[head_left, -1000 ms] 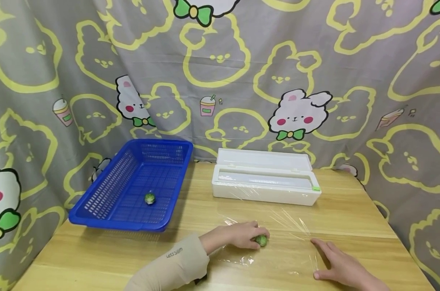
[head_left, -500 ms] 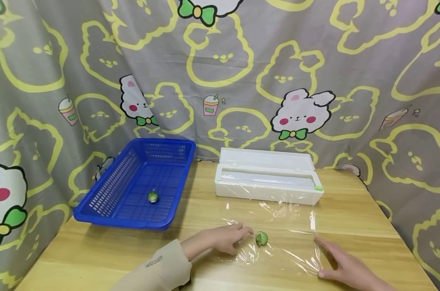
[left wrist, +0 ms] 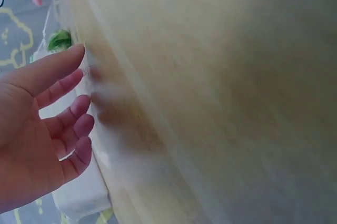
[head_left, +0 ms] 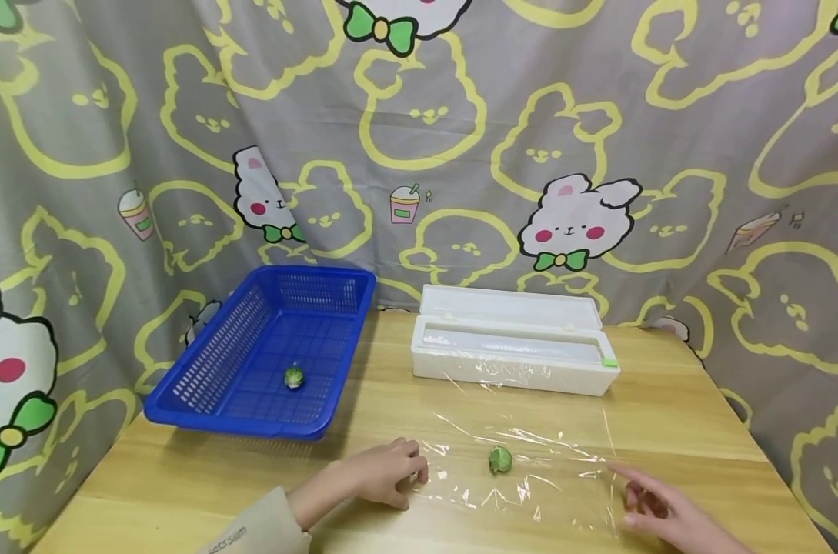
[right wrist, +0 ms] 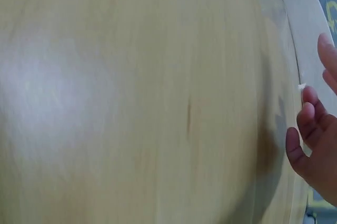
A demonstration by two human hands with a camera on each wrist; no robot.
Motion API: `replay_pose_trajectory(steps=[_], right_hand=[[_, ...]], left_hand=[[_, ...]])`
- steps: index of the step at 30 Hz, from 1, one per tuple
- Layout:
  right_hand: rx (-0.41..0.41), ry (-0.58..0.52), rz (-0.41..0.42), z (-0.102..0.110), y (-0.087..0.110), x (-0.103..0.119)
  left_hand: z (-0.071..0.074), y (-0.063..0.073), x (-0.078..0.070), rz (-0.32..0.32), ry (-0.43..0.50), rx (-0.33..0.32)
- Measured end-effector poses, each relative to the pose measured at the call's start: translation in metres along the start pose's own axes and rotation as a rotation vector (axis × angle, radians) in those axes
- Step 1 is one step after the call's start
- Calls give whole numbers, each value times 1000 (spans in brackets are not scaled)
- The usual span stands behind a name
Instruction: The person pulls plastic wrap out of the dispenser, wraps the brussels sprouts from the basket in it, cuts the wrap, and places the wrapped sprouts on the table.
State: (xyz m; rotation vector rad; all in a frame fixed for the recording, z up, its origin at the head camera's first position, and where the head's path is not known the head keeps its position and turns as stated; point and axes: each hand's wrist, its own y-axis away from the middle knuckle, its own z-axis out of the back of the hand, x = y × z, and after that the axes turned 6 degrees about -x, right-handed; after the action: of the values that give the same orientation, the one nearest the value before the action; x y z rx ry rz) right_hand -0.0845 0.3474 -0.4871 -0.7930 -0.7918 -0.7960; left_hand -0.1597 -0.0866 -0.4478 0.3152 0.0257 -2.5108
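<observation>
Glare giving away the transparent film [head_left: 557,492]

Only bright streaks are showing me where the film is lying on the wooden table [head_left: 363,531]; its outline is mostly escaping me. A green sprout [head_left: 500,460] is sitting within its spread, between the two hands and touching neither. The left hand [head_left: 389,473] is hovering by the film's left side, thumb and index apart, the other fingers loosely bent. The right hand [head_left: 671,514] is reaching to the right side, index stretching out, thumb apart, lower fingers curling. Whether either is touching the film, I cannot tell. The right wrist view is cutting off part of that hand and the sprout; in the left one, the thumb is overlapping the sprout. Behind, a white box [head_left: 515,372] is standing with its lid up, its inside partly hidden. A second sprout [head_left: 294,377] is resting in the blue basket [head_left: 252,428].
</observation>
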Motion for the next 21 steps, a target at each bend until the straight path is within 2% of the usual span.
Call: replay_pose_trajectory(steps=[4,6,9,16,21], right_hand=[[20,202,25,-11,0,-1],[34,343,68,-17,0,-2],[21,453,142,-22,0,-4],[-19,495,236,-26,-5,-8],[-55,549,300,-28,-9,-8]], left_hand=[[-3,6,2,-3,-11,-24],[-4,6,2,-13,-23,-39],[-4,6,2,-52,-51,-69],[-3,1,4,-147,-121,-121],[-4,-1,6,-159,-148,-131]])
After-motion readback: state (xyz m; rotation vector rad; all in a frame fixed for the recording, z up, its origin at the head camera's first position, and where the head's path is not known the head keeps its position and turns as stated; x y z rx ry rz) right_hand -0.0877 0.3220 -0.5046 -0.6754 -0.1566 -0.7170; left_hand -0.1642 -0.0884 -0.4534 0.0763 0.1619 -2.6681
